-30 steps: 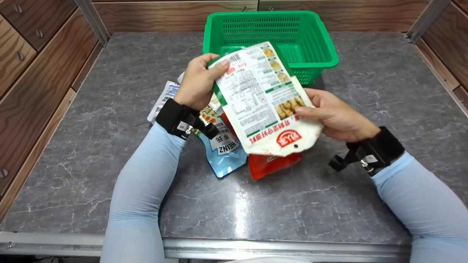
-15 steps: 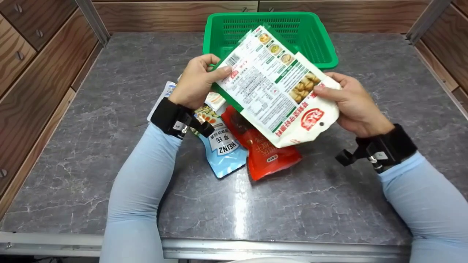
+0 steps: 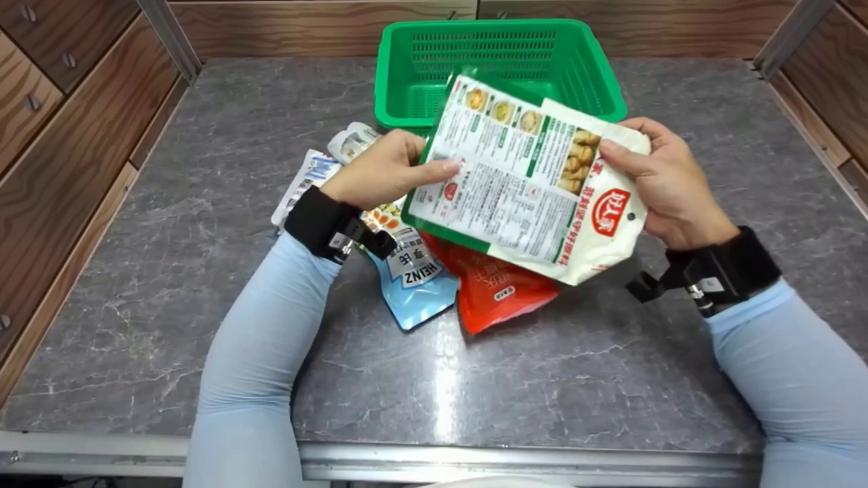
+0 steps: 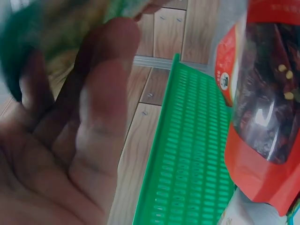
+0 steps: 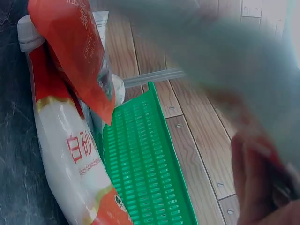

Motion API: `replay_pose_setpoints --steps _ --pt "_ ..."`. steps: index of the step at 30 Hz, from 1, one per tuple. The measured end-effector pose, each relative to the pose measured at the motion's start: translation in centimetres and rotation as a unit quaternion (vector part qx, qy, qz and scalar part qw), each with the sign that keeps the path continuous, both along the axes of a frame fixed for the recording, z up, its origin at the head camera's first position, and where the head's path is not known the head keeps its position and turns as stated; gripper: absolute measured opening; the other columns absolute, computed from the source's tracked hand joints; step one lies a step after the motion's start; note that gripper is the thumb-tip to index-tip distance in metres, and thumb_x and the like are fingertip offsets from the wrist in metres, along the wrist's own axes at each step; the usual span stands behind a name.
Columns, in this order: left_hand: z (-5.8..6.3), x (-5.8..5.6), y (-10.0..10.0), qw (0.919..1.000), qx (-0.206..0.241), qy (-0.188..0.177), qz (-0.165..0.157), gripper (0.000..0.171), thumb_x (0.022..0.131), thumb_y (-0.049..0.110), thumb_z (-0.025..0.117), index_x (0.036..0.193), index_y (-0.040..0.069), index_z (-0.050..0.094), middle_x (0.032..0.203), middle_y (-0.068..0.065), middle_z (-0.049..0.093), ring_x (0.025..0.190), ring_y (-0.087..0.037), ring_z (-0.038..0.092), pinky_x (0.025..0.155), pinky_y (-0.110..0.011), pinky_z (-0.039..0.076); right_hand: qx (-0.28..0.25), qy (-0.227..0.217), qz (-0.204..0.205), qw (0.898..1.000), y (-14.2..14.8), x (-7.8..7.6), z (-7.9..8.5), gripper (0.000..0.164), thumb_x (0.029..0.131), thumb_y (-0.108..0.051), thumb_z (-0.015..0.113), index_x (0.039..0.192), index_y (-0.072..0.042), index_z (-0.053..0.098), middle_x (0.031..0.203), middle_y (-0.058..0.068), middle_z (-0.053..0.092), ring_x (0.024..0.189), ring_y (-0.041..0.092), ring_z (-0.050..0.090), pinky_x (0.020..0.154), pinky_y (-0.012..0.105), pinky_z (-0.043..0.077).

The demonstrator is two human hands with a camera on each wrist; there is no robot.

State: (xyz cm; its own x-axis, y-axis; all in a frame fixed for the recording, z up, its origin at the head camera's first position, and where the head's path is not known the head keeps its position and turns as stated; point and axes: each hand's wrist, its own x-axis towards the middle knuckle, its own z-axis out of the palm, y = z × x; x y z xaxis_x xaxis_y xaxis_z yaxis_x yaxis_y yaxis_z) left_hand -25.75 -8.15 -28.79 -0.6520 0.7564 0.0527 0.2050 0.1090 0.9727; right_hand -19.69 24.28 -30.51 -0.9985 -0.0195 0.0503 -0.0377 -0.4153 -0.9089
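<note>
Grey marbled tabletop (image 3: 135,305), wood-grain drawer fronts (image 3: 305,27) behind. Green basket (image 3: 502,27) beyond the fingertips, at the back.

White-and-green packet (image 3: 502,176) held up between the hands, printed face up, tilted, over a small heap of pouches. Left hand (image 3: 386,169) pinches its left edge, thumb flat on the print, fingers tucked behind; right hand (image 3: 671,183) pinches the opposite edge near the punched hole, thumb on top. Fingers under the packet are mostly hidden in the head view.

Below the left fingers: blue Heinz pouch (image 3: 413,298). Below the gap between the hands: red pouch (image 3: 502,291).

Handling, my estimate: light, floppy, slick film, creased at the right-hand end; contents can't be told. Unlikely to break, but liable to sag if held one-handed. Best hold: opposite edges, thumbs over, fingers supporting beneath.
</note>
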Motion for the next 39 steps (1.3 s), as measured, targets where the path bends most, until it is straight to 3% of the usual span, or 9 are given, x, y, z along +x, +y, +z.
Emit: replay_pose_setpoints --steps 4,13,22,26,30,33,39 --pt "0.3 0.4 0.1 0.9987 0.039 -0.023 -0.023 0.027 0.091 0.017 0.056 0.112 0.000 0.058 0.100 -0.016 0.066 0.084 -0.030 0.066 0.068 -0.039 0.055 0.019 0.016 0.035 0.999 -0.2 0.3 0.3 0.028 0.083 -0.001 0.063 0.104 0.006 0.047 0.089 0.020 0.058 0.069 0.029 0.066 0.059 0.038 0.054" --pt "1.4 1.7 0.0 0.9927 0.106 -0.053 -0.021 0.028 0.090 0.000 0.052 0.118 -0.005 0.049 0.106 -0.021 0.062 0.091 -0.035 0.063 0.076 -0.045 0.052 0.021 0.016 0.087 0.996 -0.5 0.6 0.7 0.029 0.086 0.001 0.059 0.111 0.007 0.045 0.093 0.021 0.062 0.076 0.031 0.066 0.064 0.041 0.053" --pt "1.7 2.1 0.4 0.9805 0.177 -0.069 0.052 0.028 0.088 -0.004 0.052 0.116 -0.004 0.048 0.104 -0.023 0.062 0.087 -0.036 0.064 0.074 -0.045 0.053 -0.089 0.022 0.144 0.985 -0.3 0.3 0.3 0.039 0.095 -0.008 0.044 0.130 0.006 0.034 0.110 0.024 0.056 0.094 0.033 0.060 0.078 0.040 0.052" --pt "1.7 2.2 0.3 0.9722 0.216 -0.055 0.072 0.027 0.089 -0.004 0.051 0.116 -0.005 0.047 0.105 -0.024 0.061 0.087 -0.037 0.063 0.075 -0.046 0.052 -0.090 0.036 0.151 0.984 -0.3 0.3 0.1 0.041 0.097 -0.013 0.043 0.131 0.008 0.035 0.110 0.024 0.057 0.094 0.031 0.061 0.077 0.039 0.052" --pt "1.7 2.3 0.4 0.9571 0.264 -0.043 0.112 0.028 0.090 -0.003 0.050 0.117 -0.005 0.046 0.105 -0.025 0.061 0.089 -0.037 0.063 0.075 -0.046 0.052 -0.099 0.052 0.162 0.980 -0.5 0.4 -0.1 0.042 0.097 -0.013 0.043 0.129 0.012 0.035 0.110 0.025 0.058 0.094 0.031 0.062 0.075 0.038 0.053" --pt "1.6 2.3 0.8 0.9399 0.300 -0.052 0.155 0.028 0.090 -0.002 0.050 0.118 -0.004 0.046 0.106 -0.025 0.061 0.089 -0.036 0.063 0.075 -0.044 0.052 -0.125 0.068 0.169 0.975 -0.7 0.4 -0.4 0.044 0.096 -0.011 0.044 0.131 0.012 0.032 0.117 0.026 0.054 0.099 0.032 0.059 0.080 0.037 0.052" --pt "0.6 2.6 2.4 0.8996 0.363 -0.081 0.229 0.029 0.091 0.001 0.050 0.120 -0.001 0.044 0.108 -0.023 0.059 0.089 -0.034 0.063 0.077 -0.043 0.052 -0.170 0.097 0.178 0.964 -1.6 0.4 -0.9 0.051 0.094 -0.008 0.047 0.140 0.000 0.025 0.137 0.025 0.036 0.115 0.035 0.049 0.091 0.041 0.046"
